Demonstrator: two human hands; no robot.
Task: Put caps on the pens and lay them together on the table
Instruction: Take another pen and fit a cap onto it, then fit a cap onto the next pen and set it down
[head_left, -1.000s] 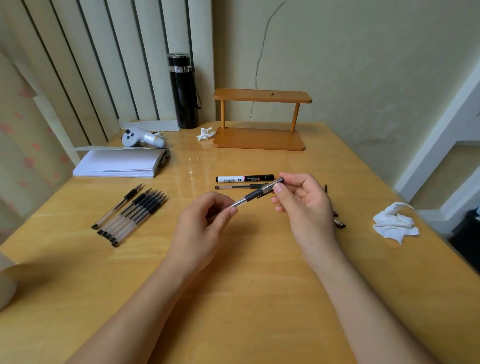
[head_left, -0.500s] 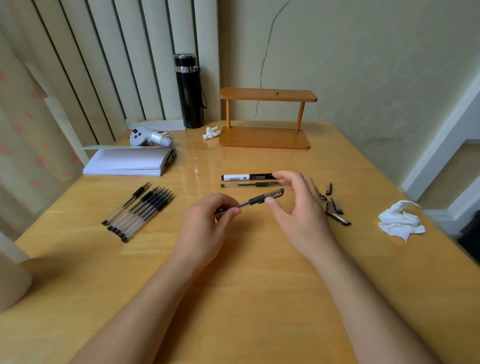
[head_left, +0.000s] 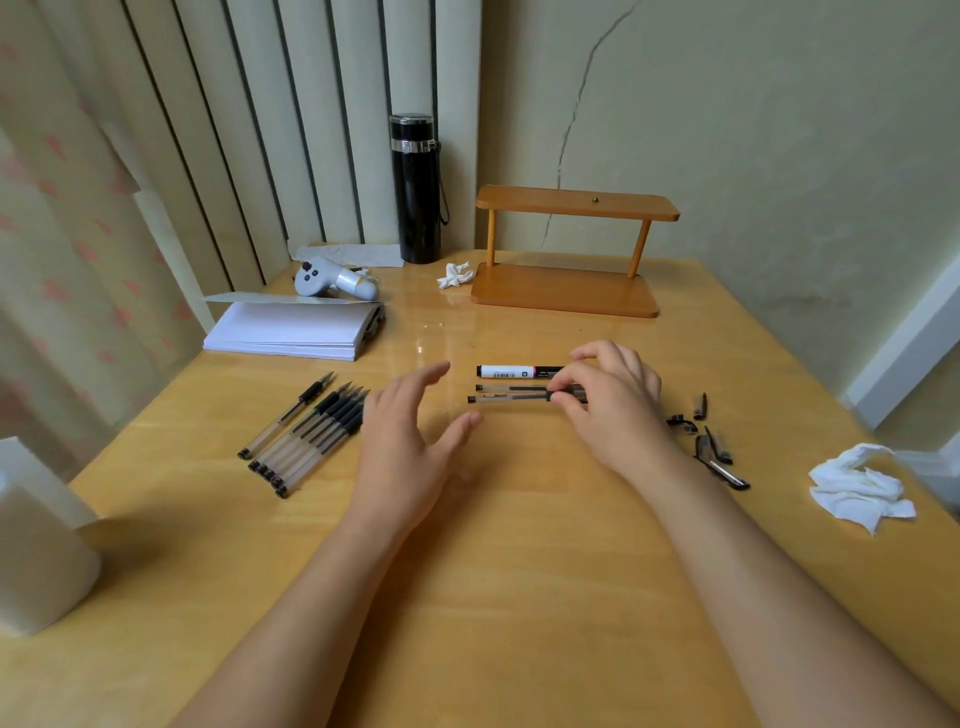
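Note:
My right hand (head_left: 610, 402) pinches the capped end of a clear black-grip pen (head_left: 506, 398) that lies flat on the table, parallel to another capped pen (head_left: 511, 387) and a white-and-black marker (head_left: 511, 371) just behind it. My left hand (head_left: 410, 441) hovers open to the left, holding nothing. Several uncapped pens (head_left: 311, 434) lie in a row at the left, tips pointing away. Loose black caps (head_left: 714, 449) are scattered to the right of my right hand.
A wooden two-level stand (head_left: 569, 254) and a black flask (head_left: 415, 189) stand at the back. A white paper stack (head_left: 291, 327) and a grey controller (head_left: 332, 278) lie back left. Crumpled tissue (head_left: 860, 486) sits at right, a paper roll (head_left: 36, 540) at the left edge.
The pen held in the air between both hands now lies on the table beside the other capped pen. My left hand has let go and opened.

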